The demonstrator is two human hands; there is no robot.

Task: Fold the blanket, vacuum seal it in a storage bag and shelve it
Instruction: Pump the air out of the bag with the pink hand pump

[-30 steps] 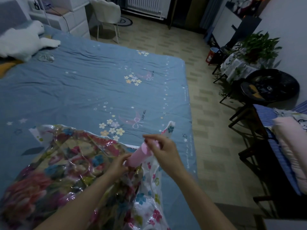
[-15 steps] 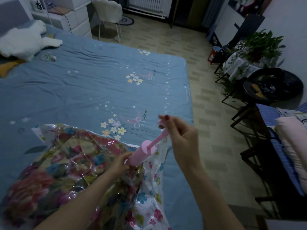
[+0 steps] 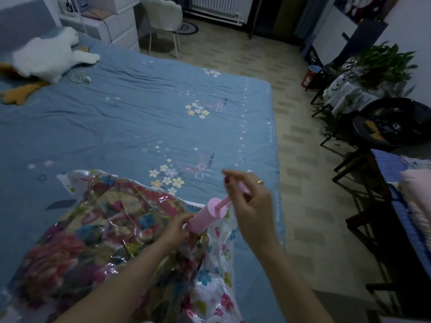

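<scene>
On a blue floral bed [image 3: 130,117], a left hand [image 3: 178,226] grips a pink hand pump's barrel [image 3: 205,217] against the storage bag [image 3: 98,229] holding the folded blanket [image 3: 58,259], while the right hand [image 3: 247,201] pinches the raised plunger handle [image 3: 241,186]. A tilted barrel could break the seal and readmit air. The valve is hidden; the bag's near edge is cut off.

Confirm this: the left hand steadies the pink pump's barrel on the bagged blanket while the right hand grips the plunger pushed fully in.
One thing is wrong. In the head view the right hand holds the plunger handle pulled out, its rod showing above the pink pump. The left hand does steady the barrel on the bagged blanket.
</scene>
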